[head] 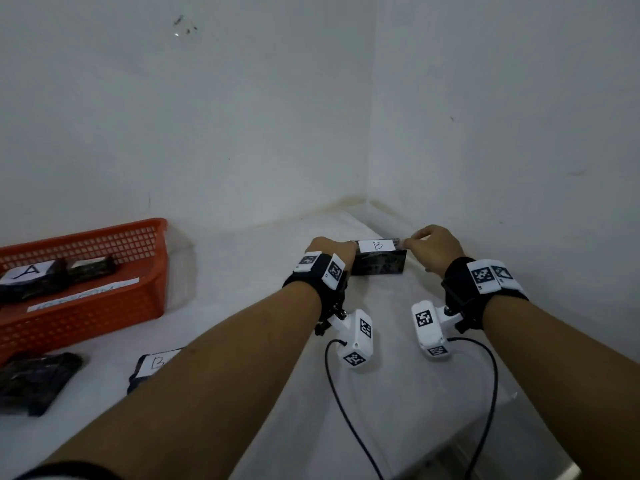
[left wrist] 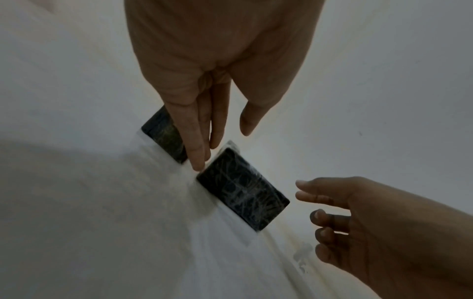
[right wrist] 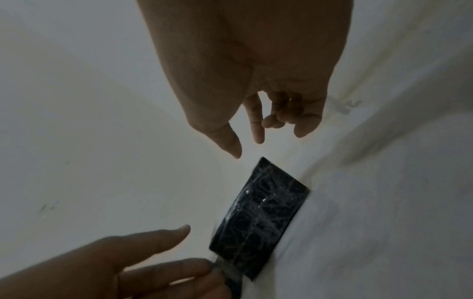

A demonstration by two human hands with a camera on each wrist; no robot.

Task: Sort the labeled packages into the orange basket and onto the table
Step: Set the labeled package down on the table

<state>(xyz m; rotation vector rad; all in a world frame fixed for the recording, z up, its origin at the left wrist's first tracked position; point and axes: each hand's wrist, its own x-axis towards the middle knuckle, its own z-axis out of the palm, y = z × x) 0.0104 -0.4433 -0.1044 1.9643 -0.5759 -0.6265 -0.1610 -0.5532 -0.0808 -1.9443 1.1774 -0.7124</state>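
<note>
The left hand's fingers run straight down against the near face of the black package labelled B, fingertips at its lower edge where it meets the white cloth; nothing is curled round it, so that hand only steadies or presses. The right hand hangs at the package's other end with its fingers relaxed and slightly spread; in the wrist views they stand just clear of the wrapping, while the head view makes thumb and forefinger seem to meet the top corner, so I cannot tell whether they touch it. The package stands on edge on the table, deep in the corner by the two walls, its label facing up. Judged from this, the risk is a topple: standing on a narrow edge on soft, wrinkled cloth, it could fall flat, label hidden, once the pressing fingers leave. The glossy film wrap also looks slippery, so a late one-sided pinch could skid it against the wall. A second B package lies near the left forearm, where a careless withdrawal might drag it, and the orange basket, well off to the left, already holds an A package, so a mix-up seems unlikely.
</note>
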